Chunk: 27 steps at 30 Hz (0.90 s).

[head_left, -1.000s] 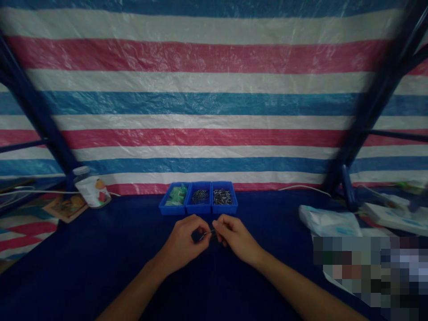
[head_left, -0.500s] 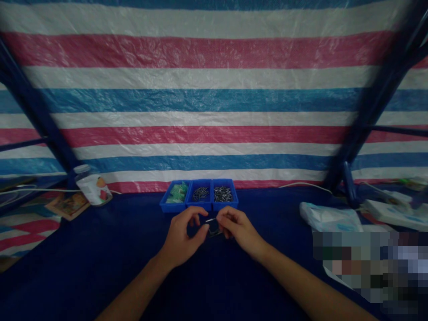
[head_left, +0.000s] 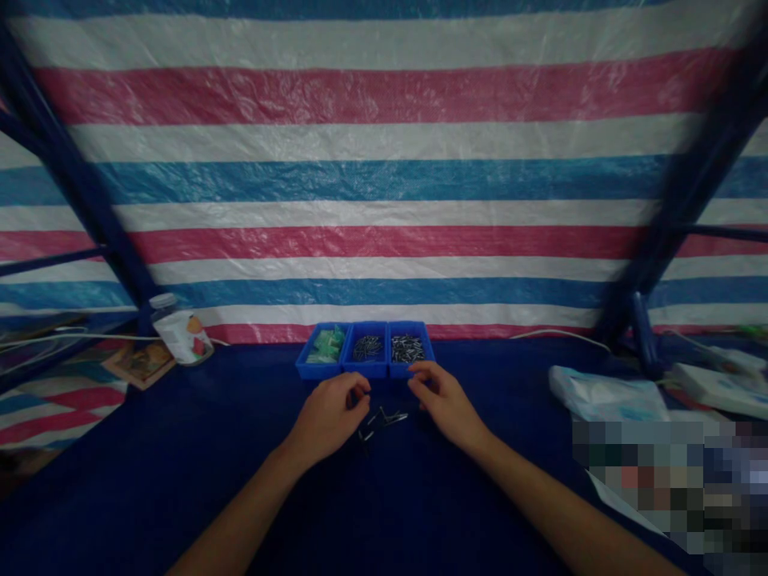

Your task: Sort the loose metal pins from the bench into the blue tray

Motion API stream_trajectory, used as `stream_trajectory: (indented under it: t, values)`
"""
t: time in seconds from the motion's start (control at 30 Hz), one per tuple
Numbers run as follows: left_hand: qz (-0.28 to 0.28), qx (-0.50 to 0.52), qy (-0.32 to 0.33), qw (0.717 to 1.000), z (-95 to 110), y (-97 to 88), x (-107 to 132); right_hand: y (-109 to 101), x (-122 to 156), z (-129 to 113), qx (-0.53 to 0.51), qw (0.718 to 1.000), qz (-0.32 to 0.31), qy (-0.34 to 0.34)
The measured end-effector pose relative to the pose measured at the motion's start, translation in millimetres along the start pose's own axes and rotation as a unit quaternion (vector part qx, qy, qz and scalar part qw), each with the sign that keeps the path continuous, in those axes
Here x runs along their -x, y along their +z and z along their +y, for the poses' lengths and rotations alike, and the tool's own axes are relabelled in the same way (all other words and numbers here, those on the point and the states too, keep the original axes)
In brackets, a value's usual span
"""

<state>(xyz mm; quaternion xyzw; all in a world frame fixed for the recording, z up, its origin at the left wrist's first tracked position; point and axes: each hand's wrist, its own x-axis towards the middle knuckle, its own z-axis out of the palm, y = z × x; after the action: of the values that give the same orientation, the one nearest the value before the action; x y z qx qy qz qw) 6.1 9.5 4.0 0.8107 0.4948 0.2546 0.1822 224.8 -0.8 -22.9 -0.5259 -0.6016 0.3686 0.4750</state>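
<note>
My left hand point(head_left: 329, 418) rests low over the navy cloth, its fingers curled inward; whether a small dark piece sits at the fingertips is hard to tell. My right hand point(head_left: 447, 404) hangs open just in front of the right corner of a blue three-compartment tray point(head_left: 366, 374). Between the hands lie small metal pieces point(head_left: 384, 419) on the cloth, nearer the left fingertips. The tray holds green parts point(head_left: 327, 346), dark metal pins point(head_left: 367, 348) and shiny metal pins point(head_left: 408, 348), one kind per compartment.
A labelled jar point(head_left: 182, 336) and a picture card point(head_left: 139, 364) stand back left. A white plastic bag point(head_left: 606, 394) and a white flat box point(head_left: 714, 390) lie at right. A striped tarp point(head_left: 384, 192) on dark blue poles closes the back.
My hands have drawn apart, and the right hand has moved toward the tray. The small metal pieces held between them earlier now lie on the cloth.
</note>
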Motion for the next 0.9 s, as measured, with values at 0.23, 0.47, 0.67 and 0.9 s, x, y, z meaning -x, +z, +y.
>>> stream_trajectory:
  t: [0.23,0.47,0.67,0.9]
  values:
    - [-0.097,-0.080,0.017,0.992,-5,-5.2,7,-1,12,-2,0.279,0.944,-0.102,-0.145]
    - [-0.109,-0.089,0.020,0.990,-5,-0.7,8,-6,5,0,0.402,0.903,-0.089,-0.122]
    - [-0.116,-0.091,0.021,0.989,-6,-2.0,8,-2,-4,4,0.474,0.870,-0.093,-0.094]
    - [-0.130,-0.057,0.068,0.988,-10,-15.1,7,-4,-4,1,0.473,0.870,-0.107,-0.088]
